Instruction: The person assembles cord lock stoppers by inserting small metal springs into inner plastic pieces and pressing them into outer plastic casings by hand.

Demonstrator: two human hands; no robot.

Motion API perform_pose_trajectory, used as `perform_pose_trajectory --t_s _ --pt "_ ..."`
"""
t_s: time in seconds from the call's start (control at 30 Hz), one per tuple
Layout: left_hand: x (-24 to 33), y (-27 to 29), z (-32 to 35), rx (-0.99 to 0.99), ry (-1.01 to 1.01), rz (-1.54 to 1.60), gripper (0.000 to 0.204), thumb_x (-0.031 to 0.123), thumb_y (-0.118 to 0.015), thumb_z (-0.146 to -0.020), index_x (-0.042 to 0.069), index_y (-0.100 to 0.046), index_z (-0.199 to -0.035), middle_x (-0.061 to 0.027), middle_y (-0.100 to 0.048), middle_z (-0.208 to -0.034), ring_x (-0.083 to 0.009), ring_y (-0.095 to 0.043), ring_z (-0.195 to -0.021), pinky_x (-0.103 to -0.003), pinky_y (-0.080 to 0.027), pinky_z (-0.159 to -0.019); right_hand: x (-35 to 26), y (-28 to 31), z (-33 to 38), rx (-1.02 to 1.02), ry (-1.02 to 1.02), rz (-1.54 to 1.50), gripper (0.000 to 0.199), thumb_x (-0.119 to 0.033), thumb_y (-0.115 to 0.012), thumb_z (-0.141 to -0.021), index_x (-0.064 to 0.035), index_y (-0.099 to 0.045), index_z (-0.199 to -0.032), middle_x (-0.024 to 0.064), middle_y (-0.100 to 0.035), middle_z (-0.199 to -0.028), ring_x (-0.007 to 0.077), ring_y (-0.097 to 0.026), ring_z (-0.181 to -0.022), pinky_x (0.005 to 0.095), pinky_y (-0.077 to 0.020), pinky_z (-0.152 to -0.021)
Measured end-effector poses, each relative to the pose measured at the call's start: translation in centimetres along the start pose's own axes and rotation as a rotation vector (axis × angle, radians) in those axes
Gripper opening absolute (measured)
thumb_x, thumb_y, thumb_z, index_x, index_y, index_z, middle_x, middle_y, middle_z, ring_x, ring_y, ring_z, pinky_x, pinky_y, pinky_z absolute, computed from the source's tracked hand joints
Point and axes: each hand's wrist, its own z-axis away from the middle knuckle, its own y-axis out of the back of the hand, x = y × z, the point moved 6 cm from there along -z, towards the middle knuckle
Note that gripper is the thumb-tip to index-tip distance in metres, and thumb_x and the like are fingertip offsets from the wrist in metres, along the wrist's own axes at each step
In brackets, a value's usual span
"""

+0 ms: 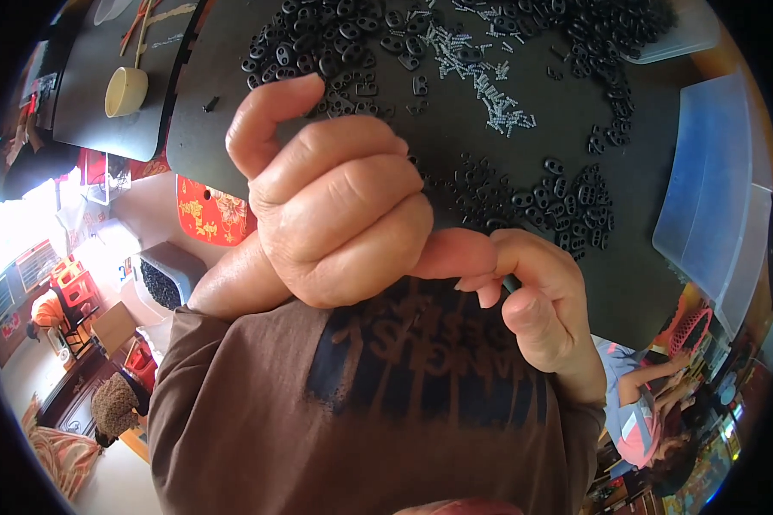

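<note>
The left hand (339, 210) is curling into a loose fist just above the near edge of the dark work mat (455, 146), while the right hand (532, 296) is pinching its fingertips together beside it; whatever small piece they grip is hidden. Black plastic buckles (567, 202) and small pale springs (489, 77) are lying scattered farther back on the mat.

A small home-style workshop for piecework: a dark counter (455, 146) strewn with heaps of black plastic buckles (567, 206) and tiny metal springs (489, 81), with clear bins (713, 197) alongside.
</note>
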Motion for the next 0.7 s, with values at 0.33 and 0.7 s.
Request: perform_pose_trajectory --t_s 0.33,0.7 --pt "0.4 1.1 1.5 0.003 -0.069 -0.036 0.018 0.030 -0.063 -0.077 0.016 -0.053 -0.075 0.0018 -0.056 -0.073 -0.0164 -0.058 -0.067 -0.046 -0.035 -0.092 1.1 -2.3 -0.9 -0.099 -0.183 -0.310 0.042 -0.035 -0.044 -0.095 0.0005 -0.058 -0.078 0.0047 -0.053 -0.066 0.0131 -0.048 -0.059 0.0263 -0.0377 -0.056" --pt "-0.4 1.0 1.3 0.000 -0.073 0.000 0.011 0.023 -0.062 -0.074 0.015 -0.055 -0.073 0.0011 -0.058 -0.074 -0.0176 -0.060 -0.070 -0.045 -0.036 -0.092 0.0 -3.1 -1.8 -0.082 -0.195 -0.374 0.044 -0.032 -0.039 -0.098 0.0051 -0.063 -0.101 0.0082 -0.064 -0.083 0.0098 -0.050 -0.064 0.0222 -0.0426 -0.062"
